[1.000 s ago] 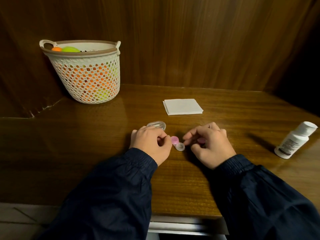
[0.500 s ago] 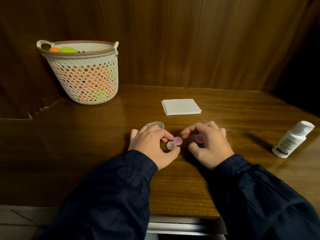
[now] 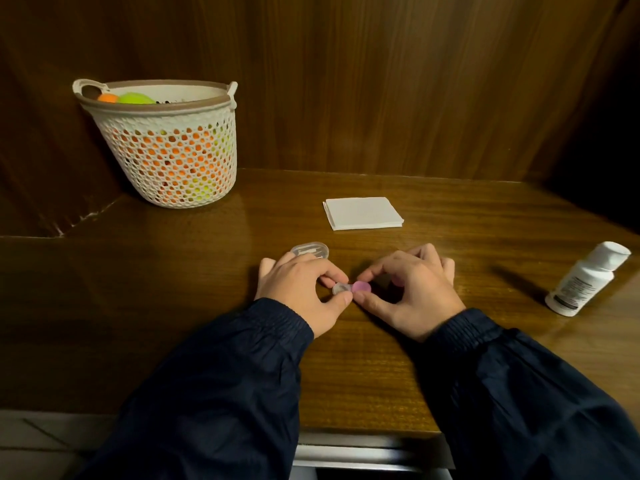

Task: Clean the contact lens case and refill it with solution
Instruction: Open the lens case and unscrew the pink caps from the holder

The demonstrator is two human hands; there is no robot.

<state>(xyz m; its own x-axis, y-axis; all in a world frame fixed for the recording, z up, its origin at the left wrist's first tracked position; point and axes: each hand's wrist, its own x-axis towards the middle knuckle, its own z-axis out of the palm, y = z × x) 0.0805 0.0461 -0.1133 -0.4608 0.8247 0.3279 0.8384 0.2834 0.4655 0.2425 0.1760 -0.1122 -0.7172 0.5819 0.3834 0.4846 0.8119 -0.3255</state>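
A small contact lens case (image 3: 341, 289) lies low over the wooden table (image 3: 346, 375) between my hands, with one clear well and one pink cap (image 3: 362, 287). My left hand (image 3: 304, 292) pinches the clear end between thumb and forefinger. My right hand (image 3: 412, 289) pinches the pink cap with thumb and forefinger; a second pink piece (image 3: 397, 281) shows under its curled fingers. A white solution bottle (image 3: 585, 284) with its cap on stands at the right, apart from both hands.
A folded white tissue stack (image 3: 363, 213) lies behind the hands. A clear oval container (image 3: 310, 250) sits just behind my left hand. A white mesh basket (image 3: 162, 147) with orange and green balls stands back left. Wooden walls close in behind and on both sides.
The case has been turned round, so the pink cap now faces my right hand. My right thumb and forefinger have closed on that cap.
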